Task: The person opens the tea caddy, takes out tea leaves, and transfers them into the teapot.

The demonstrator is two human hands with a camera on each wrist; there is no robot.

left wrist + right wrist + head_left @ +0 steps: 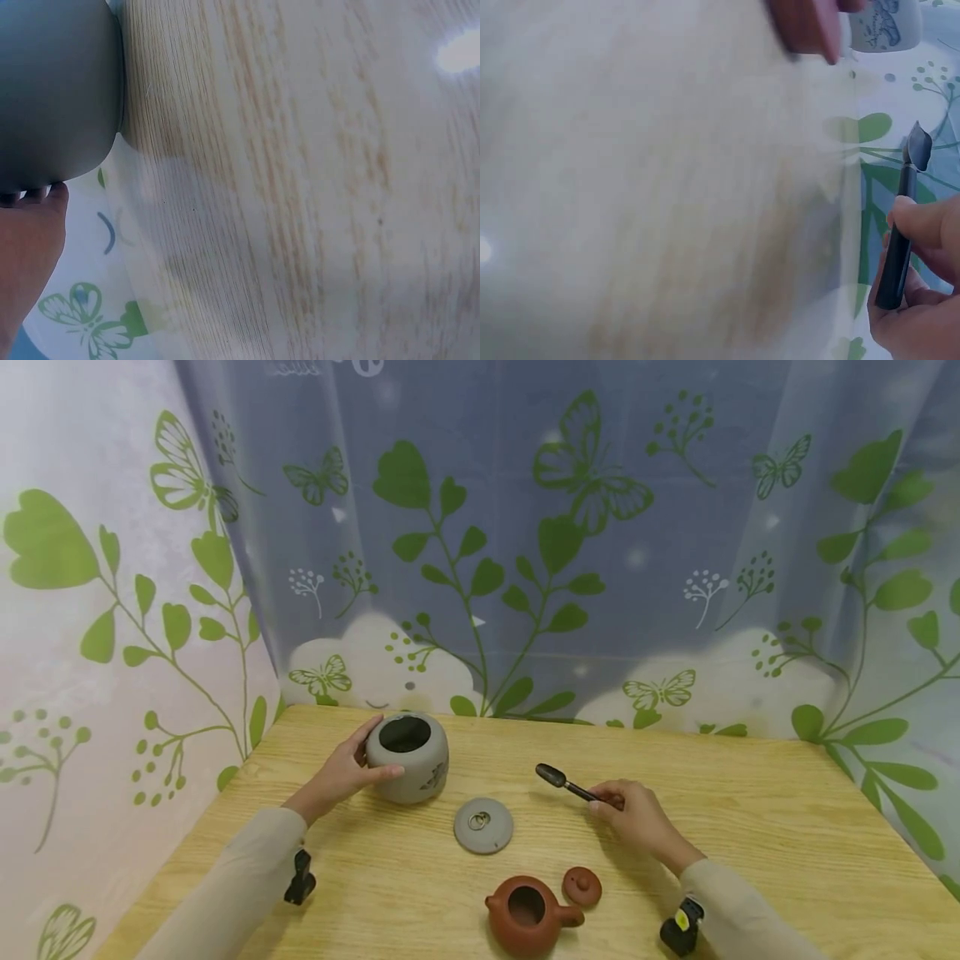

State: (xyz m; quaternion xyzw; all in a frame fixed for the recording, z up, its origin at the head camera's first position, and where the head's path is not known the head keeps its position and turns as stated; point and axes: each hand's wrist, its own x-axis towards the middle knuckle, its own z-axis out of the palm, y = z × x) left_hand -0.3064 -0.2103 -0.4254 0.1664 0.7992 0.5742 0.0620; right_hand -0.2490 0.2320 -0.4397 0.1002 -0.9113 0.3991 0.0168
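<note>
My left hand (347, 770) grips a grey round tea jar (412, 781) at its left side, thumb across the front and fingers behind. The jar's mouth faces up, uncovered and dark inside. In the left wrist view the jar (56, 90) fills the upper left corner, with part of the hand (30, 251) below it. My right hand (637, 818) pinches the handle of a dark tea scoop (552, 774), its head pointing left above the table. The right wrist view shows the scoop (918, 150) in the fingers of that hand (930, 300).
The jar's round grey lid (483, 835) with a ring on top lies between the hands. Nearer me stands a reddish-brown clay teapot (517, 935), uncovered, its small lid (582, 887) beside it. Patterned curtains (480, 527) border the wooden table (375, 877).
</note>
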